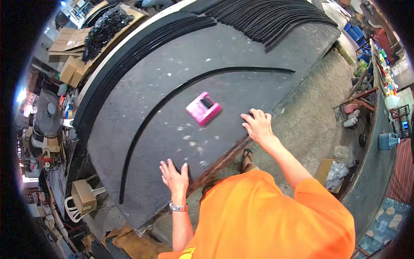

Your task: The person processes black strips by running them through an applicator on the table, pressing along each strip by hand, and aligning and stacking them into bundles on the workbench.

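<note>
My left hand hovers over or rests on the dark table near its front edge, fingers spread, nothing in it. A metal-banded watch is on that wrist. My right hand is at the table's right front edge with its fingers curled in; a small dark bit shows at the fingertips, too small to name. Between and beyond my hands lies a pink and white box-like holder with a black part in its top. Past it, one long thin black strip curves across the tabletop.
Many similar black strips lie side by side at the far end, and another bundle follows the left edge. Cardboard boxes and a white plastic chair stand at left. To the right are a blue jug and a box with plastic bags.
</note>
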A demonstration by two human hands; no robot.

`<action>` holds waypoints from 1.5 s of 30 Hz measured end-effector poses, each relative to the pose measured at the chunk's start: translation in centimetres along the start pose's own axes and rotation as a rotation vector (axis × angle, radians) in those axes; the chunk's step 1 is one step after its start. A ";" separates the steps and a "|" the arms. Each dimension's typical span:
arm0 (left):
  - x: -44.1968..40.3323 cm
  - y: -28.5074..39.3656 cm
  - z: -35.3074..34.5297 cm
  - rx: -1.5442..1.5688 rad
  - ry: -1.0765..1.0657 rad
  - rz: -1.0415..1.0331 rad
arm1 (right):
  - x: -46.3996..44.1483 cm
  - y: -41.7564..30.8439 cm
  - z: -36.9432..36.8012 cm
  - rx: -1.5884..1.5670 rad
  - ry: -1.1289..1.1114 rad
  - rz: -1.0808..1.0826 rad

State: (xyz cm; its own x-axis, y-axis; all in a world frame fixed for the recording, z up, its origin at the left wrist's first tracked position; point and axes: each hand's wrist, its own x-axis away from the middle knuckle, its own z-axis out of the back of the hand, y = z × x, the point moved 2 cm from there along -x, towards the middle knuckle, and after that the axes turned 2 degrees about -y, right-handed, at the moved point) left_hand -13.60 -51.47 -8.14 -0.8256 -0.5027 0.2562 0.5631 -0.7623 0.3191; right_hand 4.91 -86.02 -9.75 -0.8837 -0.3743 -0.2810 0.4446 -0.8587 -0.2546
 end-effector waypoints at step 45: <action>-3.4 6.8 0.4 -0.170 -0.296 0.313 | -7.6 17.0 2.4 -0.198 -0.026 0.167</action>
State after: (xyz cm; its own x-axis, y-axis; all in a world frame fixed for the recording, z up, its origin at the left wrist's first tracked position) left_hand -6.96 -54.82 -6.50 -0.5573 -0.6002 0.5738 0.7497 -0.6607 0.0370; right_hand 18.79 -98.57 -9.76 -0.7979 -0.5163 -0.3112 0.6025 -0.7000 -0.3834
